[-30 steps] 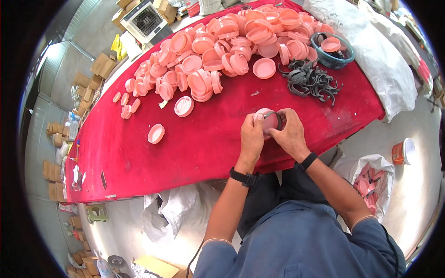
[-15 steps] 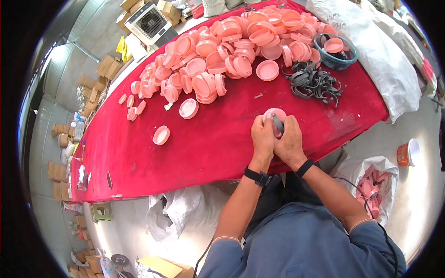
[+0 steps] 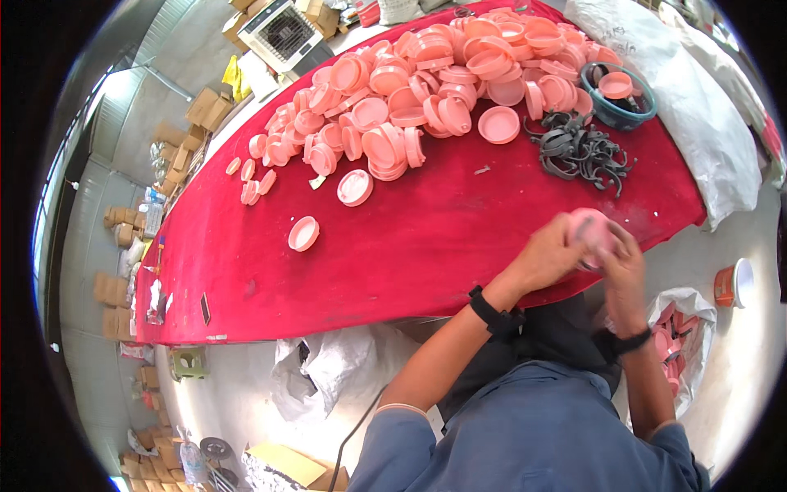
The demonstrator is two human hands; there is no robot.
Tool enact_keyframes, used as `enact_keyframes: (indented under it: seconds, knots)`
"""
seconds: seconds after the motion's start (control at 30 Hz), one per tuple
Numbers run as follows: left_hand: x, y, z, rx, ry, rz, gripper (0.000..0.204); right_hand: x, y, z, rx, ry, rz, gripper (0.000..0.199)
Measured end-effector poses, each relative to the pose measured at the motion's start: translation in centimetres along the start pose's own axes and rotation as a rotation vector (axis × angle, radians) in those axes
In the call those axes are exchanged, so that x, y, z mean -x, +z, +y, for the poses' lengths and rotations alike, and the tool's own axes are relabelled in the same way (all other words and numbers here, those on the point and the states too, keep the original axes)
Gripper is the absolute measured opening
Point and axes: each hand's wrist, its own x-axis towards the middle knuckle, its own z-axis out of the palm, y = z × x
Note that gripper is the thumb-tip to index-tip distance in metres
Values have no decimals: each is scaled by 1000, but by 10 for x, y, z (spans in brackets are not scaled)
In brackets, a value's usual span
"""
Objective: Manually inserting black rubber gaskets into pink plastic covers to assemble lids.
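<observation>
I'm watching both hands working at the near right edge of the red surface, and they're closing together around one pink plastic lid. The left hand is cupping it from the lid's left side, the right hand is pressing in from the right and below, so each grip is clenched on the lid and it's sitting between them, lifted just off the cloth. It's blurred, so I can't tell which way its face is tilting. I'm noting the black rings lying straight ahead of the grip, and the big lid heap farther off, up and left.
</observation>
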Motion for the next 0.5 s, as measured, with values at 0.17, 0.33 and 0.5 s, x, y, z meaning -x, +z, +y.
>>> enact_keyframes:
  seconds: [0.17, 0.33, 0.5]
  knots:
    - [-2, -84, 54, -743, 91, 33, 64, 81, -218, -9, 578, 69, 348, 54]
    - [-34, -300, 80, -959, 177, 743, 43, 212, -442, 49, 794, 393, 618, 51]
    - [-84, -453, 60, -1212, 103, 886, 60, 251, -439, 25, 1583, 256, 756, 39]
